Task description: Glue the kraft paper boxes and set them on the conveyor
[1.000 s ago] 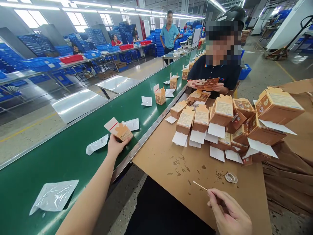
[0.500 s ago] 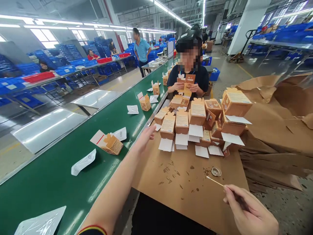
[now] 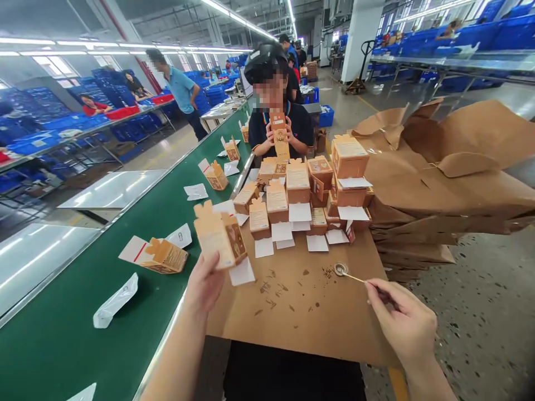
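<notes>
Our left hand [image 3: 204, 292] grips a tilted, upright kraft carton [image 3: 217, 236]; well across, our right hand [image 3: 403, 320] pinches a thin wooden stick [image 3: 354, 276].

From my end I see a tan box [image 3: 221, 236] with a cream label [image 3: 211, 245] and brown print [image 3: 236, 236], a white card [image 3: 241, 272], a pale stick [image 3: 354, 277], a green belt [image 3: 62, 345] and blue crates [image 3: 127, 132].
</notes>
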{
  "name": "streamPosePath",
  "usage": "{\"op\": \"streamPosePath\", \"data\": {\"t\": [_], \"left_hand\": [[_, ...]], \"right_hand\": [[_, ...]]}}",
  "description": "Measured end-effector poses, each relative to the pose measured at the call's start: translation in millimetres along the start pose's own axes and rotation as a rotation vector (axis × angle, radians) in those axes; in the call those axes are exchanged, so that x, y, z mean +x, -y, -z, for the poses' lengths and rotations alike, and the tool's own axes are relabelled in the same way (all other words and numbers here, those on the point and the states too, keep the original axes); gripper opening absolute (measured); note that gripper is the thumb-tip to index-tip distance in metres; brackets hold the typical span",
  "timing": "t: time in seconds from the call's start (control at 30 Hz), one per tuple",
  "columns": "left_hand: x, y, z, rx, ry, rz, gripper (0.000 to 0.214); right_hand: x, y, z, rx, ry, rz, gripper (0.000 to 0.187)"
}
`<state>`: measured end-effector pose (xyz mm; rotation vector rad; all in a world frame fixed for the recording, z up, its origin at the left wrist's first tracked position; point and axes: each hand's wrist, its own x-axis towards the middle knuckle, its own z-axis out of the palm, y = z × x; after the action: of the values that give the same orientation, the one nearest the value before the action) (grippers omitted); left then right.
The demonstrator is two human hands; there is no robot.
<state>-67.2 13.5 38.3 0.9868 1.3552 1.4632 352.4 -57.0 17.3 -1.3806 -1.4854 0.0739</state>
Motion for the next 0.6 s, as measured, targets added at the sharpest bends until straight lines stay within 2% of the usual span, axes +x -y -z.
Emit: {"op": "streamPosePath", "data": {"t": [0.1, 0.2, 0.3, 0.37, 0.47, 0.5, 0.6], "left_hand": [[-45.3, 24.5, 6.8, -0.127, 0.112, 0.217, 0.079], [-64.5, 43.4, -3.2, -0.049, 0.165, 0.329, 0.075], [-60.5, 47.3, -17.2, 0.019, 0.185, 0.333, 0.077], [-54.5, 44.7, -23.3, 0.031, 0.192, 0.331, 0.081], [-49.9, 41.8, -27.0, 0.03, 0.19, 0.338, 0.084], [-49.7, 41.8, -27.2, 0.029, 0.187, 0.339, 0.084], [-51.0, 44.0, -27.1, 0.03, 0.189, 0.339, 0.083]], "right_hand": [[4.4, -12.1, -12.4, -0.057, 0.04, 0.078, 0.031], [8.1, -24.6, -22.7, -0.131, 0.126, 0.097, 0.038], [12.2, -30.1, -23.4, -0.167, 0.183, 0.119, 0.041], [12.6, -25.6, -19.5, -0.143, 0.129, 0.148, 0.033], [3.5, -4.8, -17.3, -0.007, 0.051, 0.174, 0.018], [-2.8, 5.0, -20.0, 0.063, 0.079, 0.163, 0.017], [-28.4, 35.5, -41.0, 0.25, 0.275, 0.085, 0.018]]}}
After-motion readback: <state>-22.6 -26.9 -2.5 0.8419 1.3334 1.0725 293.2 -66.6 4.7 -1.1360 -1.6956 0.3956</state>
